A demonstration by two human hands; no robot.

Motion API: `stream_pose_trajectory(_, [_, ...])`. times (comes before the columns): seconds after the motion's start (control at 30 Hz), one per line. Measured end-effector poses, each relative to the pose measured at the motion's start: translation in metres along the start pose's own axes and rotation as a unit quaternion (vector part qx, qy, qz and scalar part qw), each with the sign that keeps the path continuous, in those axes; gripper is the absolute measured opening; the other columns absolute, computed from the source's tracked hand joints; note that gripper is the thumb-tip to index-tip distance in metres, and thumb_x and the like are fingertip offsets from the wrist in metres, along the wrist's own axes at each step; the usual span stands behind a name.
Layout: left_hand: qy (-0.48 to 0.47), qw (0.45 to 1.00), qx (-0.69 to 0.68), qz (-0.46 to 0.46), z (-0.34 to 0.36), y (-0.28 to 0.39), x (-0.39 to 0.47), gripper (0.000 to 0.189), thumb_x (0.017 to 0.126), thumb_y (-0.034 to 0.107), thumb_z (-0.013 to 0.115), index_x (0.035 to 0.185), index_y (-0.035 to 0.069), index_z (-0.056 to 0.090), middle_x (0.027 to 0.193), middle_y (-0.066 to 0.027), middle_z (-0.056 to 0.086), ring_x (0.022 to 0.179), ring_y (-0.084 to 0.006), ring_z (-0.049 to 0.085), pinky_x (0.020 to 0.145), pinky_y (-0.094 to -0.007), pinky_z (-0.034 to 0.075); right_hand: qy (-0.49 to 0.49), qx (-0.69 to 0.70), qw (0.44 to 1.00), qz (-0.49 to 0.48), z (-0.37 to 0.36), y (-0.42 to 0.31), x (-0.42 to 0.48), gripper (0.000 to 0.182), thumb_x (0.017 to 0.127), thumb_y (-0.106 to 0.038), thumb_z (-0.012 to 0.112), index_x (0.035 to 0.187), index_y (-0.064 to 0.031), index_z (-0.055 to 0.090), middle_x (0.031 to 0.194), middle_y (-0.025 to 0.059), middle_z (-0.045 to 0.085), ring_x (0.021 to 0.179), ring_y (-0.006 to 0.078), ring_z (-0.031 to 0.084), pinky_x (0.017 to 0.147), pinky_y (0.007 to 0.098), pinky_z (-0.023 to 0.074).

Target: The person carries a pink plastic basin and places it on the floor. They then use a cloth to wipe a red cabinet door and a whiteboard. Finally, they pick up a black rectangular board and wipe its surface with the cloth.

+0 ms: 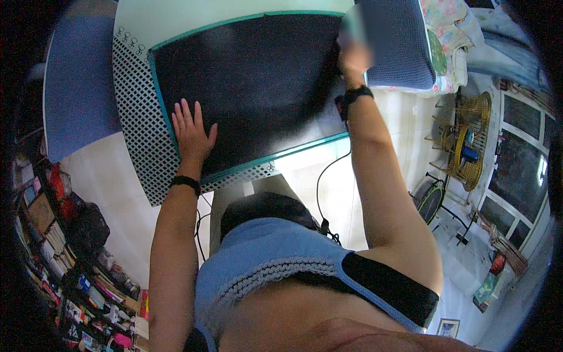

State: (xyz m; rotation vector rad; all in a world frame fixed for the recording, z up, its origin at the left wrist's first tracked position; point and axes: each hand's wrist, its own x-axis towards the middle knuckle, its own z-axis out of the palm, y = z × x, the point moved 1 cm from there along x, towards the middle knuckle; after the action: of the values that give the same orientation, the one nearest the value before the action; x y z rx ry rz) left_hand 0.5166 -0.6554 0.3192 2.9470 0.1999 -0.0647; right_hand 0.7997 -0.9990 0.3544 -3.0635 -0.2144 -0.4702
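A large black sheet (pixel 246 83) with a teal border lies across the surface before me. My left hand (pixel 192 132) rests flat on its left part near the border, thumb spread from the fingers, holding nothing. Far to the right, my right hand (pixel 355 59) is at the sheet's upper right corner. A blurred patch covers its fingers, so whatever it may hold is hidden. Under the sheet, a pale cover with a black-and-white checked band (pixel 140 119) shows along the left side. A dark band circles each wrist.
A dark blue padded surface (pixel 400 44) adjoins the right corner, beside floral fabric (pixel 453 26). A black cable (pixel 318 185) hangs below the near edge. Crowded shelves (pixel 66 264) stand at left. Wicker chairs (pixel 477 141) and a bicycle wheel (pixel 431 202) are at right.
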Motion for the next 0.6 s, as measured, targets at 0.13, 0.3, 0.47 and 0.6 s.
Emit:
stream_pose_trajectory(0.13, [0.01,1.0,-0.01,0.006,0.002,-0.006,-0.002,0.07,0.084,0.04,0.054,0.136,0.003,0.027,0.144,-0.0249,0.012,0.134,-0.0396,0.008,0.109,-0.0493,0.008,0.02,-0.002,0.998,-0.053,0.054,0.007,0.061,0.018,0.082,-0.015,0.053,0.097,-0.0066,0.06,0.084,0.0108,0.061,0.074,0.0282,0.06,0.061,0.0401,0.0487])
stream_pose_trajectory(0.3, [0.011,1.0,-0.023,0.003,0.0,-0.004,0.0,0.07,0.083,0.038,0.056,0.136,0.004,0.026,0.144,-0.0247,0.012,0.134,-0.0397,0.008,0.109,-0.0508,0.009,0.031,-0.015,0.996,-0.084,0.067,-0.027,0.074,0.018,0.083,-0.015,0.053,0.097,-0.0059,0.059,0.082,0.011,0.061,0.074,0.0279,0.059,0.062,0.0397,0.0489])
stream_pose_trajectory(0.47, [0.047,0.999,-0.026,0.005,-0.002,-0.001,-0.001,0.068,0.081,0.033,0.058,0.134,0.002,0.029,0.142,-0.0246,0.018,0.132,-0.0416,0.015,0.107,-0.0522,0.015,-0.006,-0.001,0.994,-0.107,0.023,-0.147,0.014,0.018,0.08,-0.021,0.054,0.096,-0.0164,0.061,0.099,0.0109,0.056,0.086,0.0297,0.057,0.069,0.0429,0.0478])
stream_pose_trajectory(0.6, [0.074,0.997,-0.027,0.006,0.003,-0.005,-0.002,0.066,0.083,0.032,0.055,0.134,0.001,0.028,0.141,-0.0243,0.02,0.132,-0.0395,0.017,0.107,-0.0516,0.015,-0.096,0.039,0.968,-0.227,0.015,-0.274,-0.057,0.026,0.081,-0.019,0.051,0.105,-0.0175,0.06,0.106,0.0116,0.051,0.097,0.028,0.049,0.072,0.0435,0.0435])
